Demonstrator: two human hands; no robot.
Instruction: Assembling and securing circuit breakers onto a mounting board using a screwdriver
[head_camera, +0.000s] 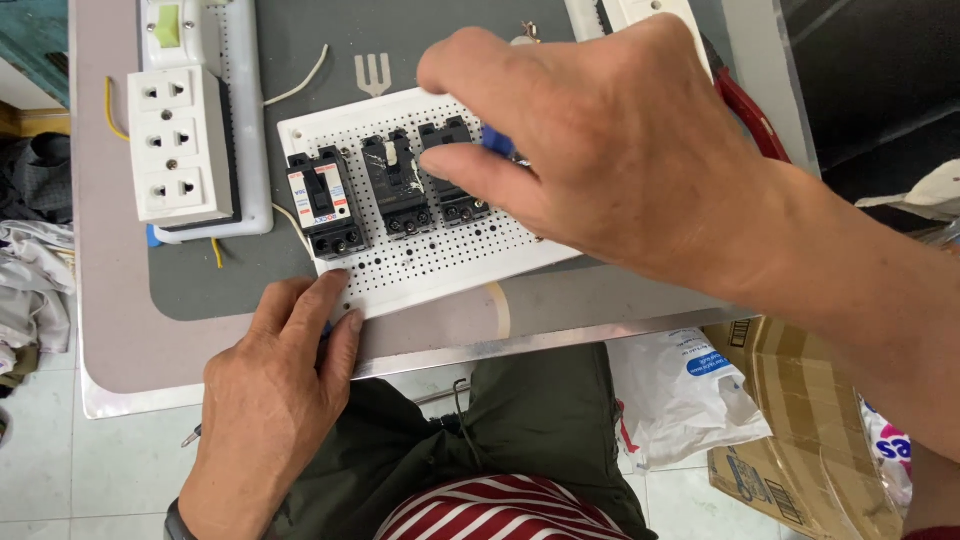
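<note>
The right hand (610, 150) is closed around a blue-handled tool (498, 141), its tip hidden, above the three black circuit breakers (397, 185) on the white perforated plastic board (440, 262) near the worktop's (130, 340) front edge. The left hand (275, 385), fingers flat and holding nothing, presses the board's front-left corner; firm pressure there should keep the board from sliding. A white triple socket block (180, 145) lies towards the back-left corner, with red-handled pliers (750, 115) at the right edge.
</note>
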